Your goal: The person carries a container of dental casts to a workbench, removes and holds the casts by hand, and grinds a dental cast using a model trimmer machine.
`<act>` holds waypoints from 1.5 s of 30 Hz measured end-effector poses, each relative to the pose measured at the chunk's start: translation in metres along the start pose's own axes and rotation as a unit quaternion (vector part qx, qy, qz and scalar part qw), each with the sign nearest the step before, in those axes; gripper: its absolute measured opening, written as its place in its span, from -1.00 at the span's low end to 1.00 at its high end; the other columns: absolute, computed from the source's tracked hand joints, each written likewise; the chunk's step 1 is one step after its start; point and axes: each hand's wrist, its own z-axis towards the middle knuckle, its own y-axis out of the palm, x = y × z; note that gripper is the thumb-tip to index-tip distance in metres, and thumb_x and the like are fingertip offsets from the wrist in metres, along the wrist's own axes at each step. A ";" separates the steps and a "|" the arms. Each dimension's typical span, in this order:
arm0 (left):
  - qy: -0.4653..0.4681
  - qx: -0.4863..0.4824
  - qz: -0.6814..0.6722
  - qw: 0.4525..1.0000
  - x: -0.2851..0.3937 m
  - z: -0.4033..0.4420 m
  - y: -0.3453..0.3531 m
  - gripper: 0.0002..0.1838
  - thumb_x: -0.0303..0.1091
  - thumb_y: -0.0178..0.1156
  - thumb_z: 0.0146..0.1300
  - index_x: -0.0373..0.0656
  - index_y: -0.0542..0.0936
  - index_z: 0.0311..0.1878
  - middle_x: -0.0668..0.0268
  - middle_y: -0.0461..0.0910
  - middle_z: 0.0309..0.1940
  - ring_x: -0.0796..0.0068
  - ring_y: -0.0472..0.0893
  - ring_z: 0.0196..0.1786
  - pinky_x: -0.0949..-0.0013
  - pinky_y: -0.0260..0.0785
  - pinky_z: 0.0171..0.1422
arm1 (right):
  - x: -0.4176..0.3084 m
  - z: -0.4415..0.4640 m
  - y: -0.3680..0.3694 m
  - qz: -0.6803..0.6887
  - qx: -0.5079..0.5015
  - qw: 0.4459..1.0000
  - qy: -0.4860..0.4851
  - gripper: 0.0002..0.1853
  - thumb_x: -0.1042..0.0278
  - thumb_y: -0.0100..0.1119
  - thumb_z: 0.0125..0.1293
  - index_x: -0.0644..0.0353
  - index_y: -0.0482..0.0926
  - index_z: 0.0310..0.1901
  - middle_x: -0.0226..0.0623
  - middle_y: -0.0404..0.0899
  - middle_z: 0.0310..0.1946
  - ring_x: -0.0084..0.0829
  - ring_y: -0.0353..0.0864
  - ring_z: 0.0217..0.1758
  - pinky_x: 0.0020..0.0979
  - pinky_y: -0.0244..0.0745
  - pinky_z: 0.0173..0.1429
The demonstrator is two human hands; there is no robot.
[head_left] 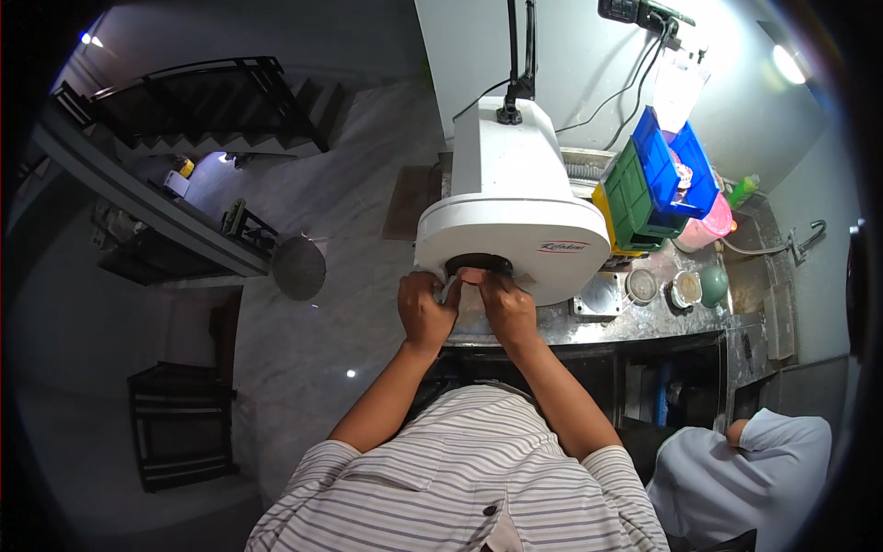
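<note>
A white machine (pixel 511 216) with a red-lined label stands on the metal counter in front of me, and a dark round opening (pixel 478 260) shows low in its front. At this opening, my left hand (pixel 427 311) and my right hand (pixel 509 309) hold a small pinkish piece (pixel 472 275) between them. Fingers of both hands are closed about its two sides, with the thumbs near it. Its exact kind and its far side cannot be made out. Whether it touches anything inside the opening is hidden.
To the right, stacked blue bins (pixel 676 166) and green bins (pixel 636 198) stand beside a pink bucket (pixel 706 225). Nearer are a square metal plate (pixel 598 296), small bowls, a green ball (pixel 713 286) and a tap (pixel 809 237). A person in a light shirt (pixel 745 474) sits at lower right.
</note>
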 end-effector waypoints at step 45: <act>-0.009 -0.192 -0.201 0.960 -0.049 0.045 0.005 0.11 -0.21 0.75 -0.17 -0.20 0.31 0.45 0.00 0.44 0.31 -0.01 0.50 0.39 0.02 0.41 0.45 | -0.006 0.004 0.008 0.009 0.036 0.999 0.016 -0.78 0.57 0.23 0.23 0.27 0.68 -0.08 -0.21 0.69 -0.23 -0.25 0.76 -0.35 -0.30 0.71 -0.30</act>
